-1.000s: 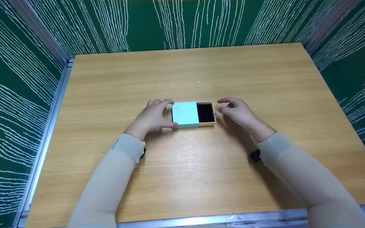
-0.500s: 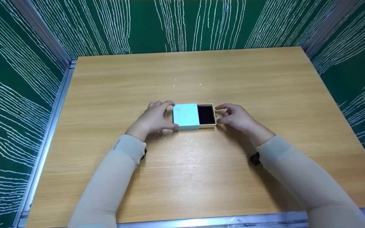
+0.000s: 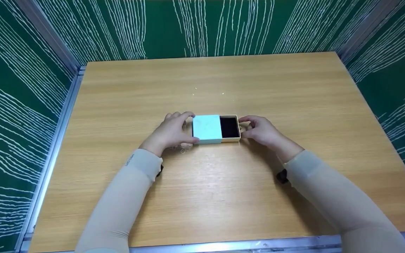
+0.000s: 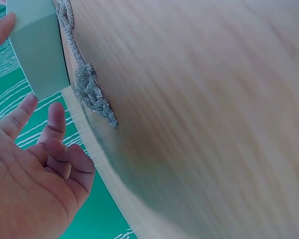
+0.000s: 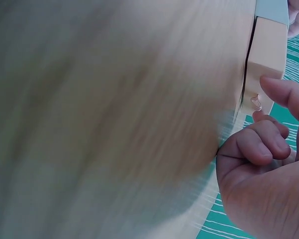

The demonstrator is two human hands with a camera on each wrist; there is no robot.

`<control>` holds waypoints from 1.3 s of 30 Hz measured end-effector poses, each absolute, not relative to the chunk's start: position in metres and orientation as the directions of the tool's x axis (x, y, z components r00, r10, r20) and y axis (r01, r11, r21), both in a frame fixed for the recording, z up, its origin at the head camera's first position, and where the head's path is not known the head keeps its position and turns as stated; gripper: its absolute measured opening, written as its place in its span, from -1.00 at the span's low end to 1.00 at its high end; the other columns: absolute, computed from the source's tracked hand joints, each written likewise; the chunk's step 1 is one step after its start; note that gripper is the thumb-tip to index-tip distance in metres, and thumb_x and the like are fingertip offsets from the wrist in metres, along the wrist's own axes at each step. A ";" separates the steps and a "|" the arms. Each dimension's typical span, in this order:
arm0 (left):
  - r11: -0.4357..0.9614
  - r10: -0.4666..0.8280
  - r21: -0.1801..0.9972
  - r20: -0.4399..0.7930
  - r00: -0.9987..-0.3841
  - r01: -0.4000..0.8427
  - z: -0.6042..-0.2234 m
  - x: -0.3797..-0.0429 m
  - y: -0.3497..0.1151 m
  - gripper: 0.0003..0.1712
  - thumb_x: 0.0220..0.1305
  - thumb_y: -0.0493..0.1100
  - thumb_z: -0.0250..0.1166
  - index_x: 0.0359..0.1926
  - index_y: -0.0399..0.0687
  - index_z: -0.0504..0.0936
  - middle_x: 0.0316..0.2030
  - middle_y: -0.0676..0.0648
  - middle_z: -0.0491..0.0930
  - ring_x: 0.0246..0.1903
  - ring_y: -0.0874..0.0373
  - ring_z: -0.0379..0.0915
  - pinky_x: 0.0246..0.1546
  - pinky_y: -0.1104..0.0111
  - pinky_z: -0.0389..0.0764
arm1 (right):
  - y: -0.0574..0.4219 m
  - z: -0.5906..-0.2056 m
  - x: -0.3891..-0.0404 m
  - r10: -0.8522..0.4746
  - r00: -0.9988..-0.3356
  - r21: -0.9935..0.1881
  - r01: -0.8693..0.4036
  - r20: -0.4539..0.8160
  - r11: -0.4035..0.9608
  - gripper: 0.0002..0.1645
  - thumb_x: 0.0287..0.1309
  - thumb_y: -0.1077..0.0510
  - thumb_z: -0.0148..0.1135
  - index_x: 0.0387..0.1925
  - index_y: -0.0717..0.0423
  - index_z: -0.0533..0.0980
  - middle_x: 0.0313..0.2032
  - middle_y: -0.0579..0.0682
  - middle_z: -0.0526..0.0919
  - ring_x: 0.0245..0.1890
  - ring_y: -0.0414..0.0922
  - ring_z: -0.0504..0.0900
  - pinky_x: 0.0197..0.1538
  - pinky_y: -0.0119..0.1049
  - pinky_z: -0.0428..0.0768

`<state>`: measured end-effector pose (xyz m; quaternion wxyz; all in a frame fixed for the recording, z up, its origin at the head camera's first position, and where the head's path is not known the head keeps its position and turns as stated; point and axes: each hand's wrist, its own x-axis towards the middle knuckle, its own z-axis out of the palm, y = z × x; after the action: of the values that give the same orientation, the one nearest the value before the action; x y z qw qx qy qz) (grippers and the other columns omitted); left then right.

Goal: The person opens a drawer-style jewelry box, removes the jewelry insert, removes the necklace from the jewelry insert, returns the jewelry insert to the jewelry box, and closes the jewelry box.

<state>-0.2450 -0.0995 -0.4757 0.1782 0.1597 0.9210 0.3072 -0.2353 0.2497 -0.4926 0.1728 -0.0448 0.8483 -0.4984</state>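
A small light-blue box (image 3: 207, 127) of the drawer kind lies at the middle of the table. Its pale drawer (image 3: 230, 140) sticks out to the right and shows a black lining (image 3: 229, 127). My left hand (image 3: 169, 131) grips the left end of the blue sleeve, thumb at the near corner and forefinger at the far one. At the drawer's right end, my right hand (image 3: 264, 131) touches with thumb and forefinger held apart. A small ribbon loop (image 5: 256, 102) shows on that end face, and the other right fingers are curled.
Beside the box, under my left hand, lies a silvery beaded chain (image 4: 89, 87). Tiny pale specks (image 3: 196, 88) dot the wooden table (image 3: 202, 196) behind the box. Green walls with white lines (image 3: 174, 28) stand at the back and sides.
My right hand has come in from the right and reached the drawer's end. The left hand keeps its grip on the sleeve, and the drawer sticks out about as far as before.
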 end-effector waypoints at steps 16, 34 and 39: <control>0.759 0.409 0.623 -0.231 -0.883 0.189 -0.482 -0.247 -0.100 0.13 0.23 0.30 0.69 0.71 0.31 0.35 0.42 -0.11 0.52 0.47 -0.12 0.29 0.54 -0.12 0.49 | 0.234 -0.493 -0.236 -0.254 -0.937 -0.856 0.082 -0.241 0.511 -0.25 0.19 0.42 0.40 0.45 0.36 0.55 -0.43 -0.17 0.47 -0.40 -0.28 0.45 -0.26 -0.42 0.47; 0.747 0.409 0.644 -0.252 -0.877 0.163 -0.481 -0.247 -0.104 0.15 0.27 0.31 0.67 0.75 0.32 0.30 0.56 -0.15 0.43 0.59 -0.14 0.23 0.62 -0.15 0.43 | 0.207 -0.494 -0.239 -0.281 -0.928 -0.845 0.063 -0.246 0.532 -0.28 0.23 0.37 0.43 0.44 0.32 0.56 -0.45 -0.17 0.49 -0.39 -0.22 0.46 -0.26 -0.40 0.46; 0.743 0.419 0.645 -0.242 -0.875 0.178 -0.483 -0.248 -0.102 0.12 0.27 0.30 0.67 0.72 0.33 0.32 0.47 -0.15 0.49 0.56 -0.14 0.26 0.58 -0.14 0.46 | 0.202 -0.495 -0.238 -0.296 -0.928 -0.853 0.043 -0.228 0.520 -0.28 0.21 0.37 0.44 0.43 0.37 0.57 -0.53 -0.18 0.48 -0.47 -0.28 0.45 -0.31 -0.40 0.42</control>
<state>-0.2478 -0.1025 -0.4830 0.1891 0.1633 0.9142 0.3191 -0.2383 0.2023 -0.4946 0.1752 -0.0740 0.8539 -0.4845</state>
